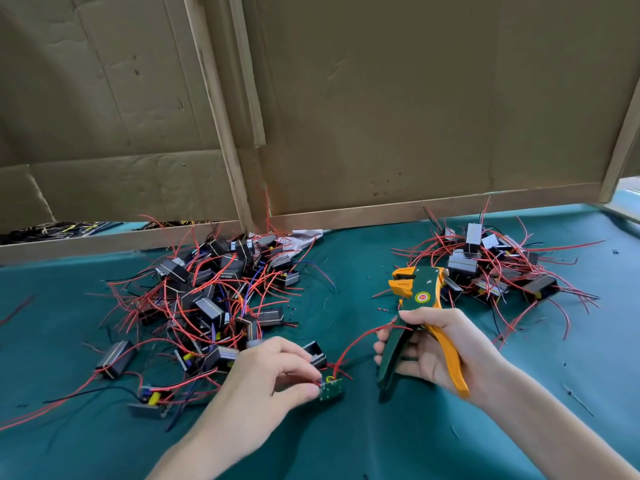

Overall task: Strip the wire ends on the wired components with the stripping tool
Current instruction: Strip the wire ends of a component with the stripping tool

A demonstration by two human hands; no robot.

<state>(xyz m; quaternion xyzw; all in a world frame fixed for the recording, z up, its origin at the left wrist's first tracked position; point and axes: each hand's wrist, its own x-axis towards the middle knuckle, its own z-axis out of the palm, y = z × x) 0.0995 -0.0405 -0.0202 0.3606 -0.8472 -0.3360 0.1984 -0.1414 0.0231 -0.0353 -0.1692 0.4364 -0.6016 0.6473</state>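
Note:
My right hand [426, 344] grips the green and orange stripping tool [420, 296] by its handles, jaws pointing up and away from me. My left hand [266, 372] pinches a small green circuit-board component [333, 388] low over the green cloth. A red wire [353, 342] arcs from that component up to my right hand, where its end is hidden by the fingers. A big pile of black wired components [211, 299] with red wires lies to the left. A smaller pile [491, 268] lies behind the tool on the right.
The green cloth table [346, 278] runs to cardboard walls [363, 98] at the back. Loose black components [116, 358] and stray red wires lie at the front left. Small wire scraps [576, 398] dot the cloth at the right.

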